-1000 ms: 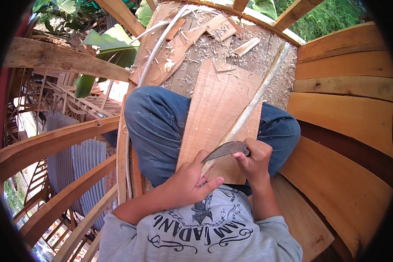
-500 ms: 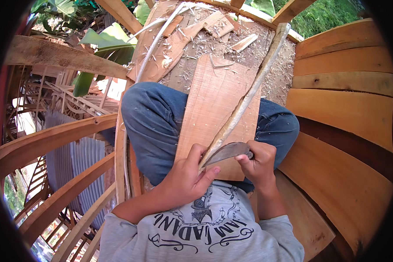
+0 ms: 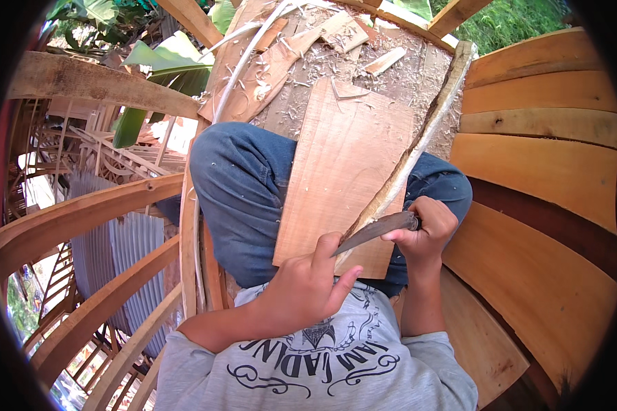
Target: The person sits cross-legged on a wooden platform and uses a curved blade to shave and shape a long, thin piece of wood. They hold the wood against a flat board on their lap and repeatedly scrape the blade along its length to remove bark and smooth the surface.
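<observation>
A long, thin wooden strip (image 3: 433,120), pale on one face and brown and rough along the other, slants from my lap up to the far right. My left hand (image 3: 307,286) is closed round its near end, thumb and forefinger on either side; the lower fingers are hidden. In my right hand (image 3: 426,231) is the handle of a knife with a dark, curved blade (image 3: 378,228). The blade lies across the strip, its tip by my left forefinger. Beneath the strip, a flat board (image 3: 339,168) rests between my bent knees.
Curled shavings and wood offcuts (image 3: 385,61) litter the plank floor ahead. Curved plank walls (image 3: 538,171) rise close on the right. Wooden ribs (image 3: 96,209) stand at the left, with corrugated sheet (image 3: 138,250) beyond. A loose board (image 3: 480,335) lies by my right elbow.
The knife and my right hand have moved up and to the right along the strip. The strip has shifted right, and my left forefinger has straightened a little.
</observation>
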